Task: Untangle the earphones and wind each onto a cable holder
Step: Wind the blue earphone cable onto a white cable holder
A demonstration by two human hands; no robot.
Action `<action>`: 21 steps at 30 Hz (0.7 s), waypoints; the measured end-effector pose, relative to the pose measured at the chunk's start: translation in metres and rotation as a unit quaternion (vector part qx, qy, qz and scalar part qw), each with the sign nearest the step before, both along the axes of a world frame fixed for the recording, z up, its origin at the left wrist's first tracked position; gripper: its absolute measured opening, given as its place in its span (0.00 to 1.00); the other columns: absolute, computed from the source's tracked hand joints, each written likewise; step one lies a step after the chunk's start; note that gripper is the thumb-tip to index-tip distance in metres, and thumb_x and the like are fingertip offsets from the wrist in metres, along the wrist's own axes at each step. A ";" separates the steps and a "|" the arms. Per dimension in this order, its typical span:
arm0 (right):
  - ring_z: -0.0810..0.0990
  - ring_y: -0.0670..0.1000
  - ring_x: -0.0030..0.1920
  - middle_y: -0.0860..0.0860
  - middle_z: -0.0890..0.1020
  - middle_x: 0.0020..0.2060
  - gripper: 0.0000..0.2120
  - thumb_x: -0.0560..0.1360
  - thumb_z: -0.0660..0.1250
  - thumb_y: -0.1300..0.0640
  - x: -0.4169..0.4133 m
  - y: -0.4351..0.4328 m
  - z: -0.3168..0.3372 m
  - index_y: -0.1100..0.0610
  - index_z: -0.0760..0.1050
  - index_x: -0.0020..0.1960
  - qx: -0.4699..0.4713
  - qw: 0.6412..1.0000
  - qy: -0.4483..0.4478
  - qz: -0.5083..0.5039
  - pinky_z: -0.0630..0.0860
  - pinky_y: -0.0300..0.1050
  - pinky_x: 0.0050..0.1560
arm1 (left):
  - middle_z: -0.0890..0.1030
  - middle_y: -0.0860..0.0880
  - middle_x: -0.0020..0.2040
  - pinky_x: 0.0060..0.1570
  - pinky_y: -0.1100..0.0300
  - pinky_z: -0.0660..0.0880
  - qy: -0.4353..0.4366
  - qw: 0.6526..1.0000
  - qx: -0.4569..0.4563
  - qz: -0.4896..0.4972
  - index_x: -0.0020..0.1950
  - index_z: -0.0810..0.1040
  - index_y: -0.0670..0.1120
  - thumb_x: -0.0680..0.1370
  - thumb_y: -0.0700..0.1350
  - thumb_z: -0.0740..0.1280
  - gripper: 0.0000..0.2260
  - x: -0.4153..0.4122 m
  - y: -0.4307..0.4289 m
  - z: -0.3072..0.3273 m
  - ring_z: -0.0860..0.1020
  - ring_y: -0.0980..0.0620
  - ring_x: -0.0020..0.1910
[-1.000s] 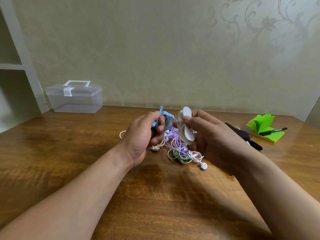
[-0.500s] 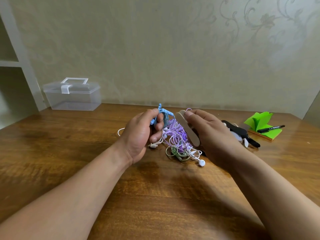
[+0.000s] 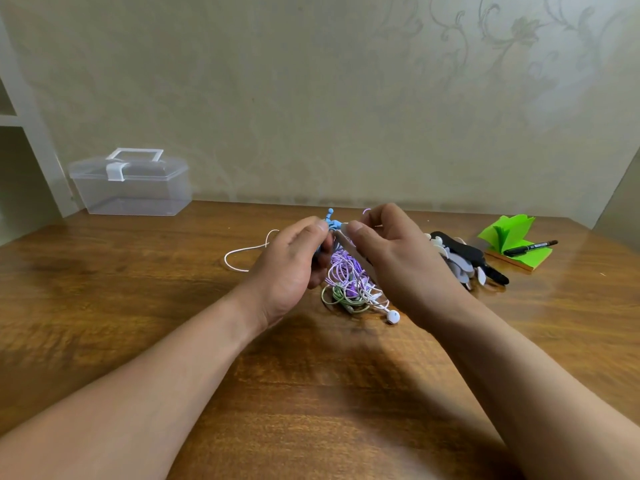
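- Head view, at the fingertips: my left hand has its fingers curled round a bunch of the blue earphone, whose end sticks out at 12 o'clock above the thumb. The right hand pinches the white cable holder between thumb and fingers.
- A second ago that holder faced me flat and stood apart from the left hand. It is now turned edge-on, a thin pale strip, with its top end pressed up against the left thumb and the blue cord.
- I read this as the blue set being freed and the first wrap about to start. No turn on the holder is visible yet.
- Directly at 6 o'clock under the hands, the tangle of purple, white and green cords lies on the table, one white earbud trailing towards 5 o'clock. These sets remain to be sorted.
- A white cord loop runs out at 9 o'clock from behind the left hand.
- Spare holders, black and white, lie heaped at 3 o'clock beside the right hand.
- Hard to tell: the left palm hides how much blue cord is bunched up. The right hand covers the holder's lower end. I cannot say whether the blue cord is clear of the purple one.
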State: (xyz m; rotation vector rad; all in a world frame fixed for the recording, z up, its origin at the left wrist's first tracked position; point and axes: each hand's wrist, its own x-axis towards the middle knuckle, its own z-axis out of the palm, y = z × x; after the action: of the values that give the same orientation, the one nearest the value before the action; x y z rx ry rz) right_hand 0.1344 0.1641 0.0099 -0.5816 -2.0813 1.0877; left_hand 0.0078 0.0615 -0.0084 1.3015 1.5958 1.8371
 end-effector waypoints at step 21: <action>0.64 0.50 0.30 0.46 0.68 0.27 0.14 0.83 0.63 0.53 0.000 0.000 0.001 0.56 0.74 0.40 -0.046 0.997 -0.003 0.057 0.63 0.52 0.35 | 0.70 0.47 0.37 0.28 0.65 0.64 -0.038 0.996 0.025 0.072 0.43 0.71 0.45 0.87 0.43 0.54 0.14 -0.001 0.002 0.002 0.65 0.53 0.30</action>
State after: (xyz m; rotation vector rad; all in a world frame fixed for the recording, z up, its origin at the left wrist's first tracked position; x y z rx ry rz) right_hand 0.1345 0.1637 0.0111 -0.5166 -2.0997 1.2532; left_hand 0.0067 0.0639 -0.0066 1.1490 1.6510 1.9990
